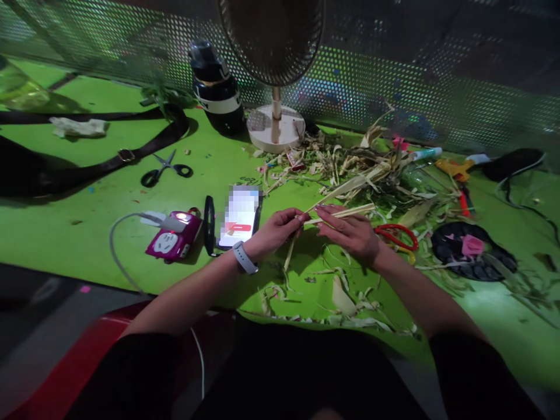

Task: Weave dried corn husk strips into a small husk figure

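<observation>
Both forearms reach in from my near edge, elbows out, hands meeting just above the green table (87, 233), roughly mid-scene. Left hand (284, 227): comes in from near left, grey-banded watch (245, 258) on the wrist, thumb and fingers pinched together on the left end of the pale strips (361, 210). Right hand (349, 232): from near right, back of hand up, fingers fairly straight and pointing left, touching the strips; can't tell how firmly they're clamped, some finger surfaces are hidden. Fingertips of the two hands are close, small gap with strips across it. Strips sit slightly tilted, from left pinch along the right hand's far side, free ends sticking out past it to the right. One narrow tail (290, 254) hangs to the near side below the left hand. Another long husk piece (345, 189) runs far right from the hands toward the dry husk pile (385, 166). Red loop handle (414, 238) just right of the right hand, dark oval item (448, 254) further right. Phone (240, 216) lies just left of the left hand, screen lit; purple power block (175, 236) left of that. Curled husk scraps (343, 297) near side, between my forearms.
</observation>
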Available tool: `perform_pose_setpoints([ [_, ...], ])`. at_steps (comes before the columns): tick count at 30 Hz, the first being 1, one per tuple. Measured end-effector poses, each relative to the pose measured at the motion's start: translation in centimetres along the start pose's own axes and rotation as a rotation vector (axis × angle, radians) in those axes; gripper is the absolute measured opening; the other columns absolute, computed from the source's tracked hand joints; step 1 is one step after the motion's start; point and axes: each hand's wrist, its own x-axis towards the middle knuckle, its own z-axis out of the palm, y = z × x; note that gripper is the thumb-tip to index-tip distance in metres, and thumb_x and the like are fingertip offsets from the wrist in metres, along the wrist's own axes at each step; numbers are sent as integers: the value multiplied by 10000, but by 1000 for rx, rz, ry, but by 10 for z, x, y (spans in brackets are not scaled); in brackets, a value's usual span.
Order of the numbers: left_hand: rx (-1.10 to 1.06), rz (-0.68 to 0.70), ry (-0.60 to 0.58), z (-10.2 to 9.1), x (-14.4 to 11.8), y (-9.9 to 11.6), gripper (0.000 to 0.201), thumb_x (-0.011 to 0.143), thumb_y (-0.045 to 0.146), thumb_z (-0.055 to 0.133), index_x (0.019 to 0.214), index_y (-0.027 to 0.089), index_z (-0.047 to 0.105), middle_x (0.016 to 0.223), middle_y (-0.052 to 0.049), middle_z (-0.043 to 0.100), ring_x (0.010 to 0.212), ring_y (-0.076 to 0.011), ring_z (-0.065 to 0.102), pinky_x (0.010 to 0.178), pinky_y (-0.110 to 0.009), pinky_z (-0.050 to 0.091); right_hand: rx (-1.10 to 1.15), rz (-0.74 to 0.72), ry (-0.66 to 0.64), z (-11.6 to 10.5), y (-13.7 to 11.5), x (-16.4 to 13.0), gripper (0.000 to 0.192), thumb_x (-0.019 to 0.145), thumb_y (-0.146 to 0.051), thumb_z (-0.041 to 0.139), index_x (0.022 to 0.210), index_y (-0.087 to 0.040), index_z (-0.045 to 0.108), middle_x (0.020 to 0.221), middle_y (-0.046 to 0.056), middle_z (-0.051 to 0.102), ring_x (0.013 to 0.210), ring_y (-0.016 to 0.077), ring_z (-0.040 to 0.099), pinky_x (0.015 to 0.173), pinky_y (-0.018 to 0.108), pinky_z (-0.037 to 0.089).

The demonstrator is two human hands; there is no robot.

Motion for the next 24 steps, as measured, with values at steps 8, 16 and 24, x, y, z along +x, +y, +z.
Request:
perform_pose_setpoints([
  [8,57,57,-48,2,-4,5,365,811,525,565,787,161,552,605,49,468,506,-50,357,487,-188,290,-65,68,120,3,-4,5,166,880,-175,564,1028,-206,634,1199,99,655,1108,207,625,904,384,543],
  [16,212,154,-79,1,-6,7,332,825,497,557,856,167,540,654,44,454,567,-71,381,538,-204,316,-97,129,113,0,-4,7,147,896,-200,539,1004,-211,639,1159,102,679,1060,207,641,877,371,527],
  [24,192,162,56,4,-1,-6,337,864,500,478,810,168,483,635,51,399,550,-77,348,531,-212,310,-276,-78,133,5,-19,8,215,884,-185,565,1094,-176,610,1028,90,717,825,146,656,660,273,501],
])
